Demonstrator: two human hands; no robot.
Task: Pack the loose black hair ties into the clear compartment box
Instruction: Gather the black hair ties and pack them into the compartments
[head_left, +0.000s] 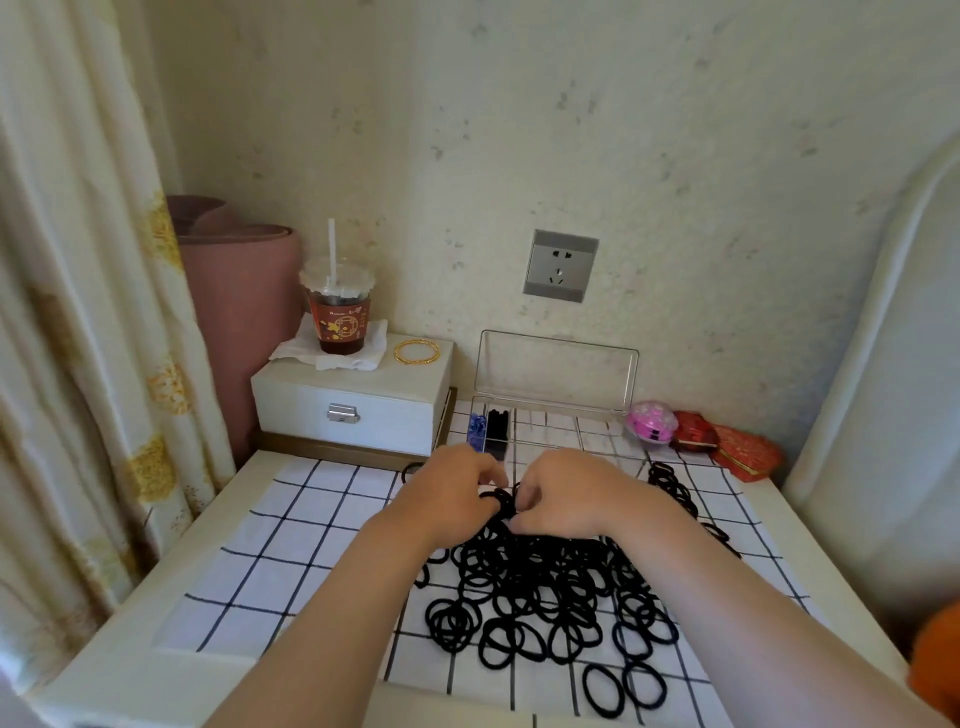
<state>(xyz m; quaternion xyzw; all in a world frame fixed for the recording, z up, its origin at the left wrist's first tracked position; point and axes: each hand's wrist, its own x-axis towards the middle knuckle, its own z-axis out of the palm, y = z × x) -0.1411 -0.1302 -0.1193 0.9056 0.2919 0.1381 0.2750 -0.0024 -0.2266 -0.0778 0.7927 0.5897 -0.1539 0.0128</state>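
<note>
A big heap of loose black hair ties (550, 597) lies on the white checked cloth (291, 525) in front of me. Both hands meet at the heap's far edge, just before the clear compartment box (558, 434). My left hand (447, 491) and my right hand (569, 496) have curled fingers that pinch a small bunch of black hair ties (503, 501) between them. The box stands open, its lid (558, 371) up against the wall. Its left compartments hold blue pieces (476, 428) and stacked black ties (497, 431). The other compartments look empty.
A white drawer box (353, 400) at the back left carries an iced drink cup (340, 309) on tissue and a gold bangle (416, 352). Pink and red trinket cases (691, 430) sit right of the clear box. More ties (672, 486) trail to the right. Curtain on the left.
</note>
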